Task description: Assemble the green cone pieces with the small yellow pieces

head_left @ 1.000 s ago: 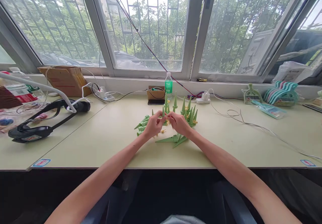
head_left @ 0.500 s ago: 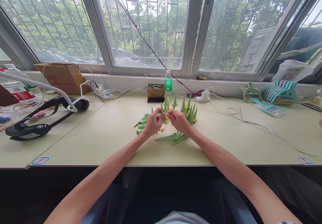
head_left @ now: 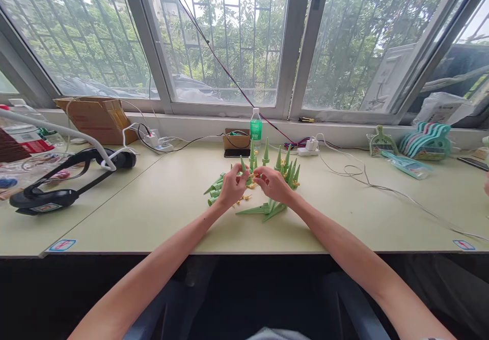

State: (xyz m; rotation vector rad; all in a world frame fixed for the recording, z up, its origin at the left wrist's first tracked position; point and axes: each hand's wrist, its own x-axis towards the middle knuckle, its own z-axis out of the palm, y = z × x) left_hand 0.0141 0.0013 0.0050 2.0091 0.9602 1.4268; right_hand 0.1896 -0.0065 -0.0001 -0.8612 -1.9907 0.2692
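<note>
My left hand is closed around a green plastic spike, its pointed end sticking up above the fingers. Close beside it, my right hand is pinched, its fingertips near the base of that spike; whatever they grip is too small to make out. Upright green spikes with yellow fittings stand behind and to the right of my hands. Several green spikes lie on their sides left of my left hand. Nearer me, more loose spikes lie flat. Small yellow pieces are scattered between my wrists.
A green-labelled bottle, a small cardboard box and a dark phone stand or lie behind the spikes. On the left is a black headset. White cables cross the right side, near teal dustpan-like items.
The spike in my left hand has tipped a little to the left. My right fingertips have drawn slightly away from the left hand.
</note>
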